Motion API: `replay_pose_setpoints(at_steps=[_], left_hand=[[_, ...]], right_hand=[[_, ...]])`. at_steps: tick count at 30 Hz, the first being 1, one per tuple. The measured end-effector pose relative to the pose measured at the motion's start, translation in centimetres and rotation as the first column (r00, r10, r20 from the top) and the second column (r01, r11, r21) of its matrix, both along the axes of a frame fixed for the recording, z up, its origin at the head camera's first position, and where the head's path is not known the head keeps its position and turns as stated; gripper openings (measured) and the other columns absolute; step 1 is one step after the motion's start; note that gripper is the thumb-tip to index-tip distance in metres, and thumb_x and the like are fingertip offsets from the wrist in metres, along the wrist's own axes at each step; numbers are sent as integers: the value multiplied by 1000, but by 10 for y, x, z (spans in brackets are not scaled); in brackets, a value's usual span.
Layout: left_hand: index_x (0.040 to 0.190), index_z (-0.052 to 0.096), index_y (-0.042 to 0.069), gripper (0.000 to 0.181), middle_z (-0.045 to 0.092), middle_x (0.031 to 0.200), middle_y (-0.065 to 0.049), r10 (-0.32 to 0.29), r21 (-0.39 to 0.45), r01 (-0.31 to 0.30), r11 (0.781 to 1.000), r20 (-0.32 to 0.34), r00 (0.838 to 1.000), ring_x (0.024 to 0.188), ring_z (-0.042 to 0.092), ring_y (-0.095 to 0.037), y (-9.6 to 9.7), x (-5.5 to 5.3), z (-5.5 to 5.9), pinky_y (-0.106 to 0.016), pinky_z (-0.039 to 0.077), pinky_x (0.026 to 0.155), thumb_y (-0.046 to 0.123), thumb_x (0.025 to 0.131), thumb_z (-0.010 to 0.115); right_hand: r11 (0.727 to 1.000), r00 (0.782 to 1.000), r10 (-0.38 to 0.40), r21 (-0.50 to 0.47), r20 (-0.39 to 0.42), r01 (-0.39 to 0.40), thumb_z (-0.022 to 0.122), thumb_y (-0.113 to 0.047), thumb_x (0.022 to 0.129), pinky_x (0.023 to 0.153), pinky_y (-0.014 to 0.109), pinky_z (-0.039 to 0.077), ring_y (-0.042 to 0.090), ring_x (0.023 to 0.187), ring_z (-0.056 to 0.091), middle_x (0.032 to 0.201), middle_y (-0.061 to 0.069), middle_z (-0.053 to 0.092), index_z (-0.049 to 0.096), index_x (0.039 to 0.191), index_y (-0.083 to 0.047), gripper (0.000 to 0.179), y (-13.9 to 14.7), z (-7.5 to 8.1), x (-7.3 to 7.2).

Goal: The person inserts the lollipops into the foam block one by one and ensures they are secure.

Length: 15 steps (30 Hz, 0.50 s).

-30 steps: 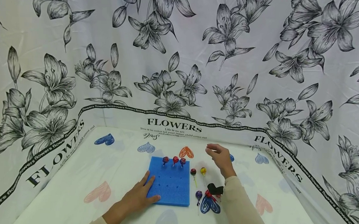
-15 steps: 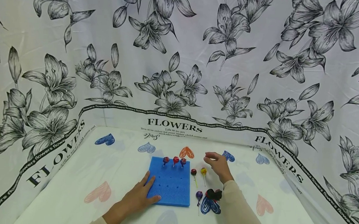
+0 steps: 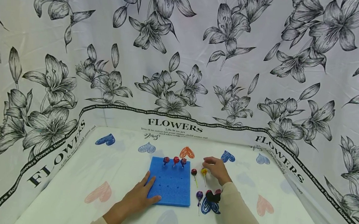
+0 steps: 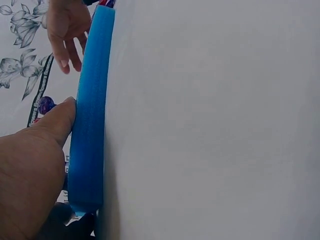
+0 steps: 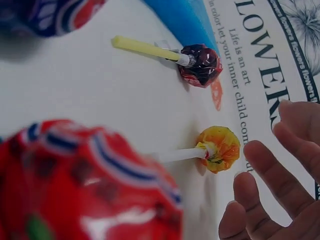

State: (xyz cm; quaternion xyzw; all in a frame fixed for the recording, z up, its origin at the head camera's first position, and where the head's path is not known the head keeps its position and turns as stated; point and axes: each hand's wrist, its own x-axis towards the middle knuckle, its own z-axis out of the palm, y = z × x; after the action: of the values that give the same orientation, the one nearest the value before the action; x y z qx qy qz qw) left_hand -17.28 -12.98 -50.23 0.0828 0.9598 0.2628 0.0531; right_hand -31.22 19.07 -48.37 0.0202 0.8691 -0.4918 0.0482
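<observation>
My left hand (image 3: 138,193) rests on the left edge of a blue foam block (image 3: 179,194), its fingers spread; the left wrist view shows the thumb against the block's side. Three wrapped lollipops stand upright along the block's far edge, a red one (image 3: 176,160) in the middle. Small holes dot the block's top. Over the yellow lollipop (image 5: 219,149) hovers my right hand (image 3: 217,169), fingers loosely bent and apart from the candy in the right wrist view. Beside it lies a dark red lollipop (image 5: 200,65) with a yellow-green stick.
Nearer me lie a purple lollipop (image 3: 199,194) and a red lollipop (image 5: 90,185), the latter partly hidden by a black item (image 3: 214,197) at my right wrist. A white cloth with printed hearts covers the table. A flowered curtain (image 3: 181,58) hangs behind.
My right hand has come down and slightly toward me, closer to the yellow lollipop. The left hand and the foam block stay in place.
</observation>
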Motion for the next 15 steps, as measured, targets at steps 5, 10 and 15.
replay_pose_setpoints(at_steps=[5, 10, 15], left_hand=[[149, 36, 7, 92, 17, 157, -19, -3, 3, 3, 1000, 2, 1000, 132, 32, -51, 0, 0, 2, -65, 39, 92, 63, 82, 64], [150, 36, 7, 92, 17, 157, -19, 2, 2, -2, 1000, 17, 1000, 132, 31, -50, 0, 1, 3, -65, 38, 92, 62, 82, 65], [149, 36, 7, 92, 18, 157, -19, 6, -3, -6, 1000, 16, 1000, 133, 30, -49, 1, 2, 3, -65, 39, 91, 62, 81, 66]], right_hand=[[1000, 999, -1, 27, 47, -1, 71, -24, 90, 92, 51, 45, 29, 105, 58, 115, 6, 65, 69, 119, -14, 31, -1, -5, 0], [998, 996, 11, 67, 83, -17, 71, -23, 90, 82, 43, 49, 24, 90, 59, 109, 5, 65, 69, 117, -13, 29, -4, -5, 3], [996, 997, 10, 85, 70, -16, 71, -21, 89, 81, 42, 50, 23, 89, 59, 107, 5, 65, 69, 116, -11, 28, -4, -6, 3]])
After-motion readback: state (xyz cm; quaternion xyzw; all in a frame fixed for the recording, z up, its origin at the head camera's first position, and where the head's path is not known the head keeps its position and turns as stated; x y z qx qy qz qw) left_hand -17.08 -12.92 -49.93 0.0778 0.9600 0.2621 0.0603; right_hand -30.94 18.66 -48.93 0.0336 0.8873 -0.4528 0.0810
